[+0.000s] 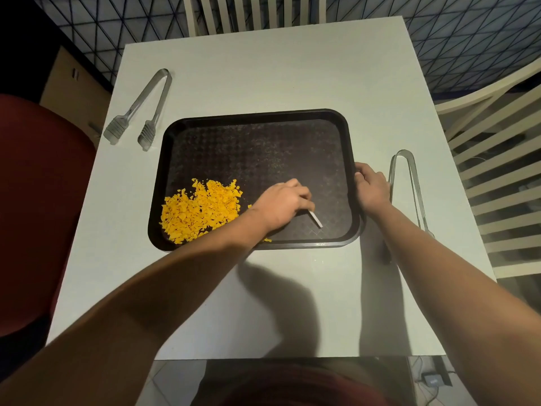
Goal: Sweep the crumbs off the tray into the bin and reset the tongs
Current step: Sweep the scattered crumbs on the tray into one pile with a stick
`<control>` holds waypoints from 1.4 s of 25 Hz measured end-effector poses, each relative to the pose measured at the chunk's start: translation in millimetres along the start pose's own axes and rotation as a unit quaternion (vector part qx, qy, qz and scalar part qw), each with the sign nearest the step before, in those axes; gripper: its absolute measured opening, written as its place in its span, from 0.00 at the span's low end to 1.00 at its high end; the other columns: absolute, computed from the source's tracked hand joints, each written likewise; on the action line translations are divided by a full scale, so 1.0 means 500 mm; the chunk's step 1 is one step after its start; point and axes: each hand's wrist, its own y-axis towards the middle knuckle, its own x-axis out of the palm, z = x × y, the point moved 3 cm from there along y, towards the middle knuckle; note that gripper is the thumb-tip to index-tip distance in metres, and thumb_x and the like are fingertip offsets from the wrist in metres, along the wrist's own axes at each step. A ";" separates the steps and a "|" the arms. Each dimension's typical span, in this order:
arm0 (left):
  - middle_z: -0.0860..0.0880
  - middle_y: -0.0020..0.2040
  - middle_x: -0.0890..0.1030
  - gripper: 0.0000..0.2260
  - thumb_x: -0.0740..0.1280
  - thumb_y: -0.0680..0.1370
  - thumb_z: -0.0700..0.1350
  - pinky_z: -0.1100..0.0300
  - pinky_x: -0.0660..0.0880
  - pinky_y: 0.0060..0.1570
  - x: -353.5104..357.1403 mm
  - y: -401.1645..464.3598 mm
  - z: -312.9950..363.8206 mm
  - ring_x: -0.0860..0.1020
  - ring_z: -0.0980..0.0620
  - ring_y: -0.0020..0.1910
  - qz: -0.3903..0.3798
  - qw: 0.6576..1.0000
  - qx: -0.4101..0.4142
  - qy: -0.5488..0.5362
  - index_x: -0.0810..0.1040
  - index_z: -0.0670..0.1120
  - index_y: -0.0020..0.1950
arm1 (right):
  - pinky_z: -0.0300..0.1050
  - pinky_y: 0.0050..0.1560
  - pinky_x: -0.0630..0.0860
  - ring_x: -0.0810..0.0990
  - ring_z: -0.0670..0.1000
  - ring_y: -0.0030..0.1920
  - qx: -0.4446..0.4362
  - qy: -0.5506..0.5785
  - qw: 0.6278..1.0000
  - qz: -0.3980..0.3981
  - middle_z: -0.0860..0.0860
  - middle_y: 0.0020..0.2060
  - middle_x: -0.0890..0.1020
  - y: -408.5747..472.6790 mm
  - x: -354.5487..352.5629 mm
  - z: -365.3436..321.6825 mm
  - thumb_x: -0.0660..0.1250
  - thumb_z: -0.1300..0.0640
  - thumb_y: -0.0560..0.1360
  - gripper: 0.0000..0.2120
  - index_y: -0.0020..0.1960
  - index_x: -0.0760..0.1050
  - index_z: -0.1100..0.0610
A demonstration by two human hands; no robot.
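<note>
A dark rectangular tray lies on the white table. Yellow-orange crumbs are heaped in the tray's near left corner. My left hand reaches over the tray just right of the heap and grips a thin white flat scraper, whose edge rests on the tray floor. My right hand holds the tray's right rim. One pair of metal tongs lies on the table to the far left of the tray. Another pair of tongs lies to the tray's right, beside my right hand.
A dark red rounded object, perhaps the bin, stands beside the table's left edge. Pale slatted chairs stand at the far side and the right. A cardboard box sits on the floor at far left.
</note>
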 end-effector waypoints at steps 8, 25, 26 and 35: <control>0.53 0.42 0.82 0.10 0.66 0.69 0.43 0.57 0.62 0.46 -0.013 -0.097 -0.045 0.80 0.48 0.43 -0.029 0.993 0.060 0.098 0.83 0.53 0.45 | 0.50 0.64 0.63 0.68 0.62 0.64 -0.013 -0.005 1.000 0.002 0.63 0.56 0.76 0.002 0.000 0.005 0.52 0.56 0.80 0.18 0.67 0.71 0.51; 0.45 0.43 0.81 0.11 0.62 0.77 0.37 0.69 0.68 0.35 -0.047 -0.164 -0.017 0.75 0.52 0.37 -0.006 0.874 -0.405 -0.269 0.82 0.44 0.54 | 0.50 0.65 0.62 0.67 0.61 0.64 -0.008 -0.008 1.000 -0.002 0.62 0.57 0.76 0.010 0.002 0.010 0.52 0.56 0.80 0.18 0.67 0.71 0.49; 0.45 0.41 0.81 0.10 0.63 0.77 0.37 0.70 0.68 0.34 -0.041 -0.177 -0.018 0.75 0.54 0.35 -0.018 0.851 -0.427 -0.304 0.83 0.43 0.52 | 0.50 0.65 0.62 0.67 0.61 0.64 -0.010 -0.008 1.000 -0.001 0.62 0.57 0.76 0.009 0.002 0.009 0.52 0.57 0.80 0.18 0.67 0.71 0.50; 0.44 0.41 0.83 0.05 0.70 0.71 0.40 0.59 0.76 0.44 -0.061 -0.263 -0.061 0.80 0.47 0.44 -0.053 0.823 -0.504 -0.257 0.83 0.38 0.39 | 0.50 0.66 0.61 0.66 0.60 0.65 -0.011 -0.003 1.000 0.000 0.64 0.57 0.75 0.002 -0.001 0.004 0.51 0.56 0.80 0.18 0.67 0.70 0.50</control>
